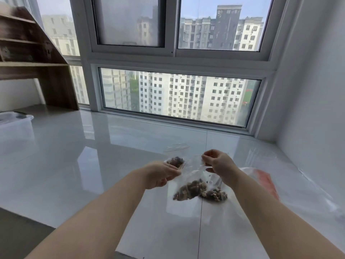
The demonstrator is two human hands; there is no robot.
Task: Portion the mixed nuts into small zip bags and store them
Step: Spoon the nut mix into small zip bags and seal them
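I hold a small clear zip bag (194,172) up over the white floor, pinched at its top edge by my left hand (160,173) and my right hand (218,164). Brown mixed nuts (190,189) fill its lower part. A second clump of nuts (214,195) sits just right of it, in a bag whose outline I cannot make out. Another small bag with nuts (175,161) lies on the floor beyond my left hand. An empty zip bag with a red strip (177,146) lies farther back.
A large clear bag with a red patch (265,182) lies on the floor at the right. A clear plastic storage box (15,120) stands at the far left, below a wooden shelf unit (37,58). Windows and a white wall close off the far side.
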